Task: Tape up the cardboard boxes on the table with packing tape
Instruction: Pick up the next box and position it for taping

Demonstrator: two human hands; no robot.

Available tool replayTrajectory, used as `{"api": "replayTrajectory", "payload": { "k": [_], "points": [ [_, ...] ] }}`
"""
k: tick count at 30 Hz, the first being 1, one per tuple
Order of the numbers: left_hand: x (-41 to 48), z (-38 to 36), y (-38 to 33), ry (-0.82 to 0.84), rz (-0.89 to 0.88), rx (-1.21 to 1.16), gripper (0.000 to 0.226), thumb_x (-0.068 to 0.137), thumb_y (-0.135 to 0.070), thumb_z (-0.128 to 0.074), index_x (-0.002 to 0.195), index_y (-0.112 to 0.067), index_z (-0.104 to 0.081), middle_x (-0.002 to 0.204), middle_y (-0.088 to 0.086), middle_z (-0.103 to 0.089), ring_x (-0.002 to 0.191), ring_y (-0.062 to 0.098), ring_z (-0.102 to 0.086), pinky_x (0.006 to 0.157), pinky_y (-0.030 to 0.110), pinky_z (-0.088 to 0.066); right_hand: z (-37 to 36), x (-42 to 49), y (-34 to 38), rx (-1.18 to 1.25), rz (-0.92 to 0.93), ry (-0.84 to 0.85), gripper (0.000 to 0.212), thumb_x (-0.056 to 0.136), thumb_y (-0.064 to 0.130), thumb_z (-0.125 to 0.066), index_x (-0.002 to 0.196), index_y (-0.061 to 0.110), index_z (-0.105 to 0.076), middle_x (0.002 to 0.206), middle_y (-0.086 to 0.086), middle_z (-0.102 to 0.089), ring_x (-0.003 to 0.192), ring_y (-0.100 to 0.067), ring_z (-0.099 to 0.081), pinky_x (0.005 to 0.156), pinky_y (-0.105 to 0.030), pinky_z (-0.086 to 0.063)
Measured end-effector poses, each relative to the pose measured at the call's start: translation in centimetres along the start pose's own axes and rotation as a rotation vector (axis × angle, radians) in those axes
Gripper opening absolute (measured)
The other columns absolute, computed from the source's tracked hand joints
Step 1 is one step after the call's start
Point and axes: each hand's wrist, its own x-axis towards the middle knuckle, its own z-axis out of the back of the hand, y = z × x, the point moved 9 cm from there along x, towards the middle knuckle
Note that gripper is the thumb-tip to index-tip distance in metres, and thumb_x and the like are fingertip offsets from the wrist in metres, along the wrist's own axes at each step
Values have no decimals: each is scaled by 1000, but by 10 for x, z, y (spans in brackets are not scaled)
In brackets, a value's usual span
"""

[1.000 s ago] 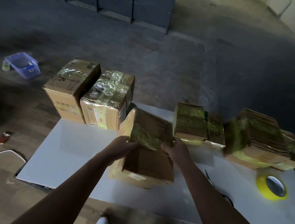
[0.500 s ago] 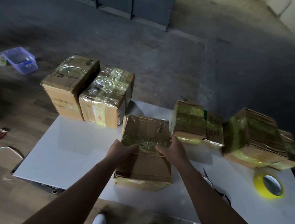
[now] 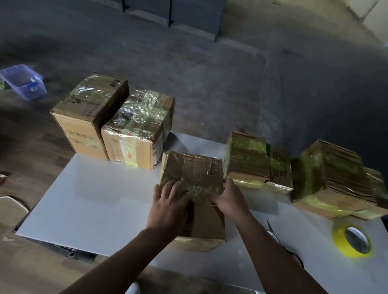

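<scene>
a second ago the middle box [image 3: 193, 193] was tipped up off the table [image 3: 104, 197] in both hands. now it lies flat, with its wrinkled band of tape facing up. the left hand [image 3: 171, 206] has let go and lies open on that band, fingers straight and spread, pressing. the right hand [image 3: 228, 199] sits on the box's right edge with the thumb reaching in along the tape; whether its fingers curl over the side i cannot tell. to me this looks like smoothing down a strip already laid, so this box seems close to done.

the box has little room behind it. a taped small box [image 3: 246, 158] stands just beside its back right corner, and a big wrapped box [image 3: 138, 128] just beside its back left. right of the middle box the scissors [image 3: 274, 236] lie near, partly under the right forearm, and the yellow tape roll [image 3: 352, 241] lies well apart beyond them. left of it a wide stretch of white tabletop shows, the easiest way to slide it. its front edge is near the table's front edge, so i'd not pull it closer.
</scene>
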Motion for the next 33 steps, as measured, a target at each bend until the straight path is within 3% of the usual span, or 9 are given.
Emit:
{"api": "replayTrajectory", "payload": {
  "k": [6,12,20,23,26,29,31,33],
  "points": [
    [1,-2,3,90,55,20,35,74,-19,-73,109,-16,-70,116,11,-61,115,36,-54,87,49,-49,-3,-1,-2,12,3,2,75,80,52,-70,136,13,-39,131,-7,-53,118,-26,-53,96,-43,-46],
    [4,-14,6,191,92,48,41,90,-27,-51,131,-24,-54,133,4,-47,131,29,-34,101,44,-34,-7,1,1,-22,18,5,64,84,48,-68,130,10,-43,126,-8,-55,113,-26,-55,93,-41,-48],
    [1,2,-20,125,-104,178,35,67,-20,-77,99,-7,-74,107,12,-67,106,36,-61,91,61,-46,-4,-1,1,-14,65,49,63,87,52,-62,132,12,-43,126,-6,-57,114,-26,-56,92,-38,-47],
    [4,6,-36,67,-181,108,24,65,-13,-77,89,-10,-74,96,8,-69,88,28,-65,75,42,-56,-3,-4,1,33,116,50,48,95,45,-53,131,14,-49,126,-8,-59,111,-26,-58,85,-31,-45],
    [1,2,-65,49,-291,-30,21,64,-8,-67,84,-11,-72,90,6,-68,82,27,-64,64,34,-55,1,-6,-5,67,132,68,36,100,34,-47,128,13,-54,120,-10,-64,102,-25,-61,76,-27,-42],
    [5,0,-99,28,-338,-120,17,67,-8,-65,83,-10,-71,88,7,-67,79,28,-63,62,36,-55,7,-9,-19,26,160,96,27,100,23,-44,113,9,-62,110,-12,-66,95,-27,-61,78,-32,-46],
    [9,-4,-122,40,-367,-161,19,72,-10,-58,85,-8,-71,87,9,-66,78,29,-63,62,36,-55,12,-11,-40,-42,148,114,27,100,18,-39,84,13,-60,91,-12,-64,84,-26,-56,73,-33,-40],
    [13,-17,-146,96,-384,-177,20,72,-7,-64,91,-6,-71,93,11,-67,85,30,-63,67,37,-55,20,-14,-68,-62,111,101,30,99,16,-38,76,10,-57,84,-13,-63,81,-28,-55,69,-31,-35]
  ]
}}
